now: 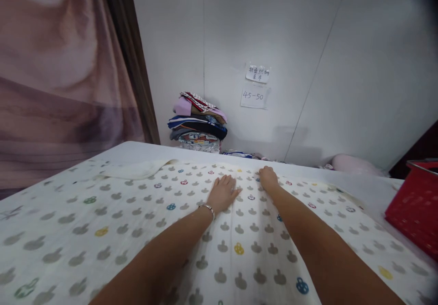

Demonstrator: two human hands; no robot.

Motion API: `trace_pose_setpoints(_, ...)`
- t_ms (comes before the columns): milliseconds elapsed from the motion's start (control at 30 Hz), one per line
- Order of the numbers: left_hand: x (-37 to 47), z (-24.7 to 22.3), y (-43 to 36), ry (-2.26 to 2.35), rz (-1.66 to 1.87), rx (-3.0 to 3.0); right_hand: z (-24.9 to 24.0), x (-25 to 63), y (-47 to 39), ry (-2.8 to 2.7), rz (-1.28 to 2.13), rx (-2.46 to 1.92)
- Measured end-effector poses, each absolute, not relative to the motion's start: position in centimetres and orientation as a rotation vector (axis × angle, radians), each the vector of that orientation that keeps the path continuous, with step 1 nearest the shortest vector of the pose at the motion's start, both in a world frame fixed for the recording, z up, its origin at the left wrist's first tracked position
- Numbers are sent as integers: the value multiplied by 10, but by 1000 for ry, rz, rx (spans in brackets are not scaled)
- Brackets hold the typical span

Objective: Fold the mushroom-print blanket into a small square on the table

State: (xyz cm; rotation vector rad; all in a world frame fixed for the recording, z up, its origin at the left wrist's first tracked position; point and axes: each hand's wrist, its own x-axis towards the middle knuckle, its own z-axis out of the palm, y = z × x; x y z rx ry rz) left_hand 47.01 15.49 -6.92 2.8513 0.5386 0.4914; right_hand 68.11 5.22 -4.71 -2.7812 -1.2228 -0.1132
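A large white cloth [239, 218], printed with grey mushroom shapes and a few coloured ones, covers most of the white table [130, 152]. My left hand [223, 193], with a bracelet at the wrist, lies flat on the cloth, its fingers stretched toward the far side. To the right of it, my right hand [268, 179] is closed at the cloth's far edge, fingers curled down on the fabric. Shallow creases run through the cloth between my forearms. At the far left, one part of the edge is folded over, showing a plain side.
Behind the table, a stack of folded fabrics [200, 124] stands against the white wall. Two paper signs [255, 96] are stuck there. A red container [415, 209] sits at the right edge, and a pinkish curtain [61, 67] hangs at left.
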Motion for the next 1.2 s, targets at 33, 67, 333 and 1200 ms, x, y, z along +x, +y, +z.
trace_pose_setpoints(33, 470, -69, 155, 534, 491, 2852, -46, 681, 54, -1212, -124, -2791)
trace_pose_setpoints(67, 471, -69, 155, 531, 487, 2853, -46, 680, 55, -1203, -130, -2798)
trace_pose_setpoints(333, 471, -71, 155, 481, 526, 2872, -44, 688, 66, -1076, -117, -2795)
trace_pose_setpoints(1200, 472, -60, 165, 569, 593, 2821, -41, 595, -154, -1350, 167, -2558)
